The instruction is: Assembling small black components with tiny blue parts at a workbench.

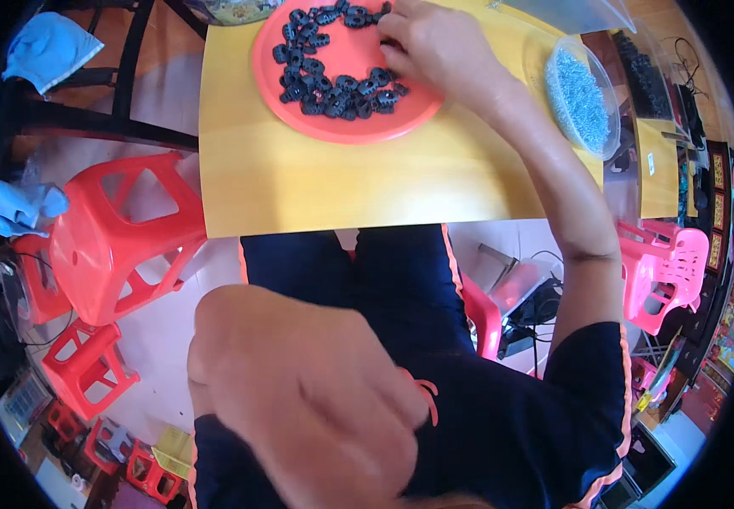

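Black plastic cord locks [333,96] lie in a loose ring on a round orange-red plate [367,134]. Over the plate's right side my right hand [448,51] reaches in, its fingers curled together among the pieces. Something dark shows between those fingertips, too small to make out. My left hand [308,382] is raised close to the camera, in front of my lap, its fingers folded in. What it holds, if anything, is hidden; a small orange curved strip [428,400] shows beside its fingers, either in the hand or on my dark clothing.
The plate rests on a yellow table [324,191]. At the table's right stands a clear tub [583,97] of tiny pale-blue and silvery pieces, perhaps springs. Red plastic stools [112,237] stand on the floor at left, below a dark metal frame. A pink chair [672,267] is at right.
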Motion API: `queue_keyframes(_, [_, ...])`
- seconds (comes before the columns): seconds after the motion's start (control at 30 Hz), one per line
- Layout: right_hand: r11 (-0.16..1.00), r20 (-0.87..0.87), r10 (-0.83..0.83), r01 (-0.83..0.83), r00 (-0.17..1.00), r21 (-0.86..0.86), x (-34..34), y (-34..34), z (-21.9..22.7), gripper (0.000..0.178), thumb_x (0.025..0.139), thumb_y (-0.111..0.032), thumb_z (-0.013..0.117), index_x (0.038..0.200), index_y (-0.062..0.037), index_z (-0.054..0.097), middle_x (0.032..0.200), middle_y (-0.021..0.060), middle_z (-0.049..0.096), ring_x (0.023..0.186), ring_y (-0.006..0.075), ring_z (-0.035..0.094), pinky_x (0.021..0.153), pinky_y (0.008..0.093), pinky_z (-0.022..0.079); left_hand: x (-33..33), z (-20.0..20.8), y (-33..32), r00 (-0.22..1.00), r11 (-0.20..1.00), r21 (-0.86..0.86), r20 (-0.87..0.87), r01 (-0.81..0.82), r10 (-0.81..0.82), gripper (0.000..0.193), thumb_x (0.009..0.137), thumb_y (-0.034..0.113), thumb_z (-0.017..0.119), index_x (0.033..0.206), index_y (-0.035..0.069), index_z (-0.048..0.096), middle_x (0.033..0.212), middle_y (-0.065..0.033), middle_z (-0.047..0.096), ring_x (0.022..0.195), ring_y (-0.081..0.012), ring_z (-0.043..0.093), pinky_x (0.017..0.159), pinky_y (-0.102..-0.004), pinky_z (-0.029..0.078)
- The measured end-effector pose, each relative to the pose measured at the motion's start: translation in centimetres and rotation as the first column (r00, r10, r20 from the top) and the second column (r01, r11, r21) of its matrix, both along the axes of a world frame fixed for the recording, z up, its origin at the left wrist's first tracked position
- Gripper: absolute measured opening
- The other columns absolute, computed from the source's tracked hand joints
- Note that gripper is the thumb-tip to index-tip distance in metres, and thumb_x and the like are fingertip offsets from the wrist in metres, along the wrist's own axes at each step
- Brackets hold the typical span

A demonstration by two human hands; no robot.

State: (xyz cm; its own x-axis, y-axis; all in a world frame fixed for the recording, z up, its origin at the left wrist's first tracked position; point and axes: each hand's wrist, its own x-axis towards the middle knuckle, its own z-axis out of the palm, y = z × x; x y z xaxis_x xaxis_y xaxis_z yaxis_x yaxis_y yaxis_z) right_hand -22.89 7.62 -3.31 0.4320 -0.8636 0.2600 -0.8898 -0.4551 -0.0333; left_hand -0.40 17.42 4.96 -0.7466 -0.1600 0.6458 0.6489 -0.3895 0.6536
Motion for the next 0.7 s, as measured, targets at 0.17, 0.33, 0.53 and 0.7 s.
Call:
queue_keyframes(0.17, [0.996, 0.062, 0.032, -0.037, 0.998, 0.077, 1.0, -0.4, 0.8, 0.016, 0.078, -0.01, 0.058, 0.091, -0.0012, 0.063, 0.089, 0.0167, 0.063, 0.081, 0.0344, 0.064, 0.071, 0.0434, 0.052, 1.6, -4.8, -1.5, 0.951, 0.997, 0.076, 0.309, -0.03, 0.005, 0.022, 0.079, 0.01, 0.071, 0.091, -0.007, 0.065, 0.072, -0.0117, 0.062, 0.059, -0.0223, 0.06, 0.053, -0.0316, 0.042])
queue_keyframes(0.33, [0.981, 0.119, 0.03, -0.052, 0.992, 0.187, 0.3, -1.0, 0.1, 0.017, 0.08, -0.009, 0.059, 0.094, 0.0, 0.061, 0.092, 0.0187, 0.062, 0.084, 0.0372, 0.062, 0.074, 0.0445, 0.051, 1.3, -8.0, -2.7, 0.799, 0.884, -0.029, 0.414, -0.467, 0.435, 0.024, 0.073, 0.002, 0.073, 0.096, -0.003, 0.067, 0.081, -0.013, 0.062, 0.062, -0.0156, 0.057, 0.054, -0.0275, 0.042])
queue_keyframes(0.53, [0.975, 0.271, -0.02, -0.041, 0.962, 0.217, 0.2, -0.3, 1.0, 0.014, 0.082, -0.006, 0.059, 0.093, 0.0009, 0.059, 0.089, 0.0193, 0.06, 0.084, 0.0365, 0.06, 0.075, 0.0418, 0.05, 0.4, -8.1, -3.8, 0.366, 0.618, -0.17, 0.675, -0.768, 0.641, 0.02, 0.087, 0.001, 0.062, 0.107, 0.0, 0.062, 0.086, -0.0049, 0.064, 0.07, -0.0089, 0.056, 0.063, -0.0223, 0.046])
queue_keyframes(0.7, [0.981, 0.4, -0.063, -0.015, 0.914, 0.191, -0.3, 0.3, 1.2, 0.012, 0.084, -0.008, 0.061, 0.092, 0.0015, 0.058, 0.085, 0.0121, 0.062, 0.072, 0.0254, 0.061, 0.07, 0.0344, 0.05, -0.4, -8.5, -4.7, 0.348, 0.551, -0.103, 0.676, -0.828, 0.649, 0.018, 0.088, 0.003, 0.062, 0.105, -0.001, 0.061, 0.086, -0.0055, 0.065, 0.07, -0.0087, 0.057, 0.063, -0.0226, 0.046])
